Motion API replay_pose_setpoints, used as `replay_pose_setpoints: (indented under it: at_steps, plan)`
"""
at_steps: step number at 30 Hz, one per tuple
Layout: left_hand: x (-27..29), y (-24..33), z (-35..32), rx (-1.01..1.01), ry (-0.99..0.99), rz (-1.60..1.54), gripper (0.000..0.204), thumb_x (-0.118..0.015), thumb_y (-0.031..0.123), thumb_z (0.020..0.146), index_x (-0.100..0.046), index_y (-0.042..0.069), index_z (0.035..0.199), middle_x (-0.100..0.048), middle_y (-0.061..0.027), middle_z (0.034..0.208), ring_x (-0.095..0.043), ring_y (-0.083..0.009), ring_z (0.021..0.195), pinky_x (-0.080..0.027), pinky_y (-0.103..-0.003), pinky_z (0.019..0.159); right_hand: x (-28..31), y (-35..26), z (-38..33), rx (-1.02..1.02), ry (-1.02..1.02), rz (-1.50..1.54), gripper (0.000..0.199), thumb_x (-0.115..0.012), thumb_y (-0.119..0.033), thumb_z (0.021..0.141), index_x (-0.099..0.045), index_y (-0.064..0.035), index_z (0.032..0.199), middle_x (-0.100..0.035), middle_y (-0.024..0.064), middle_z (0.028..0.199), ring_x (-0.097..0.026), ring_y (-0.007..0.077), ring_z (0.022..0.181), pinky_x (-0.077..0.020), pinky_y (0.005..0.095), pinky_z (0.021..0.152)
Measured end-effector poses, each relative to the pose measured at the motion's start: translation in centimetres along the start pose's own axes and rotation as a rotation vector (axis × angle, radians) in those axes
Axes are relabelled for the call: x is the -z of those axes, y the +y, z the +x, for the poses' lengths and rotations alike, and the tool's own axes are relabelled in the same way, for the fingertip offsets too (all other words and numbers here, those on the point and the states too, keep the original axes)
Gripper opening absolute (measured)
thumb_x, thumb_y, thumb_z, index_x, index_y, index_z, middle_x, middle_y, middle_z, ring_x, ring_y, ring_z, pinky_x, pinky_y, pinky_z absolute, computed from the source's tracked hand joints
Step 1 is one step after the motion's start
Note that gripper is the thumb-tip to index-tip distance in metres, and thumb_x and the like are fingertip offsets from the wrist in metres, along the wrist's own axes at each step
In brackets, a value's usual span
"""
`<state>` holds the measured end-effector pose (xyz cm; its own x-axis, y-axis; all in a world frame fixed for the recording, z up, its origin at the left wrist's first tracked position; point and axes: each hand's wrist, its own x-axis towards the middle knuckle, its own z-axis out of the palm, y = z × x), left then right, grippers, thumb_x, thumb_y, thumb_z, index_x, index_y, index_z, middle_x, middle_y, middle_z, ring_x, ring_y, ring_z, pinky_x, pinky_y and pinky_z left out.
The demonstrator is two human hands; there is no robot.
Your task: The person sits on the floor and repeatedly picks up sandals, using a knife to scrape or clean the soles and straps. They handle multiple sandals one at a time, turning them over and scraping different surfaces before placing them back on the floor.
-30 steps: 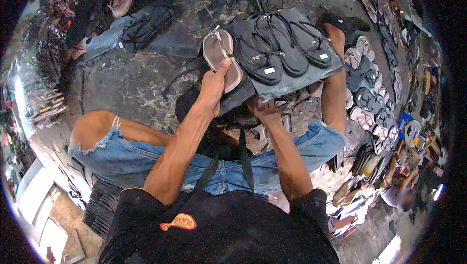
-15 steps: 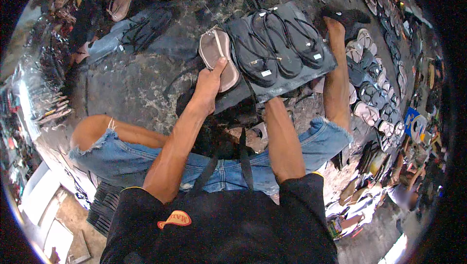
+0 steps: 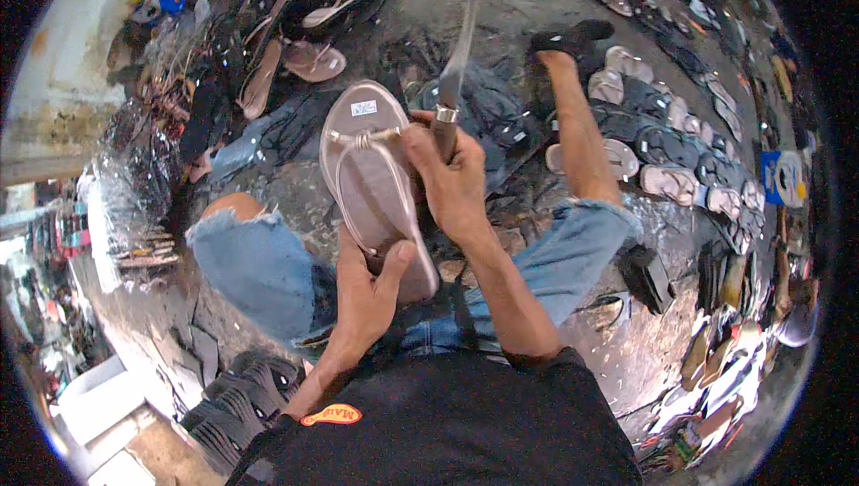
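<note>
Upright in front of me is a pinkish-brown thong sandal (image 3: pixel 365 186) with a shiny pale strap knotted near the toe and a small white label on the toe end. My left hand (image 3: pixel 369 294) is closed round its lower end, the thumb over the footbed. Beside the sandal's right edge, my right hand (image 3: pixel 452 177) is closed on the dark handle of a knife (image 3: pixel 459 65). Its long metal blade points away from me, up to the picture's edge. Behind that hand, black sandals (image 3: pixel 506 123) lie on the floor, partly hidden.
Rows of sandals (image 3: pixel 671 182) spread over the floor to the right. At the far left lie more brown sandals (image 3: pixel 313 61) and a pile of clear plastic (image 3: pixel 134 208). Dark stacked soles (image 3: pixel 237 405) sit at the lower left. My bent legs in jeans (image 3: pixel 259 253) frame the work area.
The sandal has come closer to me and stands upright. My right hand, earlier under a board of black sandals, now holds the knife. The black sandals are now on the floor beyond.
</note>
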<state>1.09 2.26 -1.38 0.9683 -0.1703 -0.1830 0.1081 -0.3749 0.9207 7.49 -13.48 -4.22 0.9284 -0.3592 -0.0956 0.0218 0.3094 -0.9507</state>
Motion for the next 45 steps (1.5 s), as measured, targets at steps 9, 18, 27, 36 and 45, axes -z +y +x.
replay_pose_setpoints:
  at_steps: [9,18,27,36,45]
  plan:
    - [4.6,6.0,3.3,0.308,-0.278,-0.594,0.032,-0.069,0.023,0.098,-0.062,0.001,0.119,-0.072,-0.0084,0.102,-0.072,-0.0166,0.086,-0.062,-0.032,0.077,4.5,-6.8,-10.9,0.116,0.092,-0.342,0.036,-0.058,-0.021,0.104,-0.063,0.0023,0.13,-0.063,-0.0003,0.074,-0.052,0.0045,0.064,-0.0406,0.0221,0.055]
    - [4.5,4.2,0.1,0.466,-0.292,-0.725,0.032,-0.072,0.024,0.096,-0.062,0.004,0.12,-0.072,-0.0032,0.1,-0.072,-0.0121,0.082,-0.062,-0.027,0.069,12.9,-1.0,-29.5,-0.219,-0.265,-0.736,0.024,-0.057,-0.032,0.1,-0.059,-0.0092,0.107,-0.059,0.0186,0.067,-0.059,0.0444,0.06,-0.045,0.0463,0.054]
    - [5.4,5.0,0.7,0.558,-0.306,-0.435,0.045,-0.076,0.03,0.094,-0.057,0.0,0.123,-0.07,-0.0066,0.107,-0.071,-0.0145,0.09,-0.061,-0.03,0.078,9.5,-0.5,-18.0,-0.075,-0.211,-0.858,0.036,-0.059,-0.045,0.1,-0.058,-0.0084,0.098,-0.061,0.0227,0.069,-0.061,0.0473,0.066,-0.0434,0.0523,0.056]
    - [6.7,5.3,2.9,0.502,-0.44,-0.282,0.044,-0.076,0.029,0.094,-0.06,0.0,0.123,-0.07,-0.005,0.108,-0.067,-0.0125,0.096,-0.056,-0.029,0.083,6.8,-7.9,-6.0,-0.175,-0.659,-0.949,0.041,-0.052,-0.044,0.104,-0.066,-0.0051,0.103,-0.064,0.0264,0.076,-0.063,0.0493,0.077,-0.0499,0.0544,0.069]
    - [9.7,2.3,3.8,0.334,-0.193,-0.987,0.039,-0.056,0.028,0.104,-0.055,0.003,0.135,-0.067,-0.0116,0.124,-0.066,-0.0225,0.11,-0.054,-0.04,0.097,9.6,-4.3,-1.7,0.029,-0.121,-0.339,0.043,-0.044,-0.046,0.108,-0.06,-0.0054,0.105,-0.051,0.0019,0.064,-0.049,0.0155,0.052,-0.0404,0.0297,0.049]
